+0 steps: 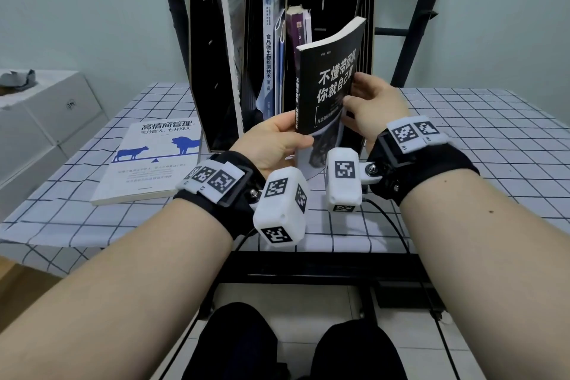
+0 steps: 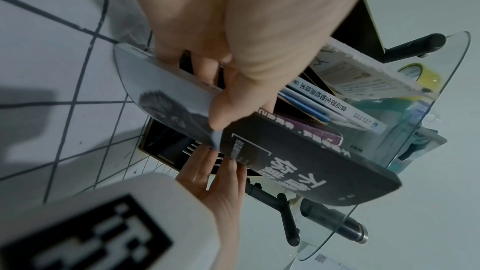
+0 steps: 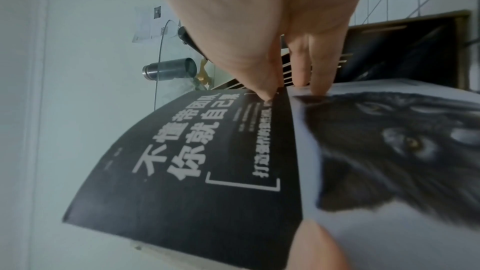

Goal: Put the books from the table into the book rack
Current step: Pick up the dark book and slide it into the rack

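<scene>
A pale green wall stands behind the tabletop (image 1: 462, 139), which is covered by a white cloth with a dark grid. At the upper middle of the frame stands the black book rack (image 1: 203, 55), its slots already holding a pale floppy book (image 1: 233, 25), a white-spined book (image 1: 270, 49) and a purple book (image 1: 295, 31). I hold the black book (image 1: 327, 83) upright in front of the rack's right-hand slot, its cover bowed and its top corner leaning toward the rack. My left hand (image 1: 274, 145) grips its lower spine edge, thumb on the front cover and fingers (image 2: 205, 67) curled behind. My right hand (image 1: 376, 102) pinches the book's right edge, thumb on the cover, fingers (image 3: 318, 73) behind it. At the left of the frame, a white book with blue animal silhouettes (image 1: 151, 160) lies flat on the tabletop, just beside the rack's base. White drawers (image 1: 46, 120) stand at the far left edge.
</scene>
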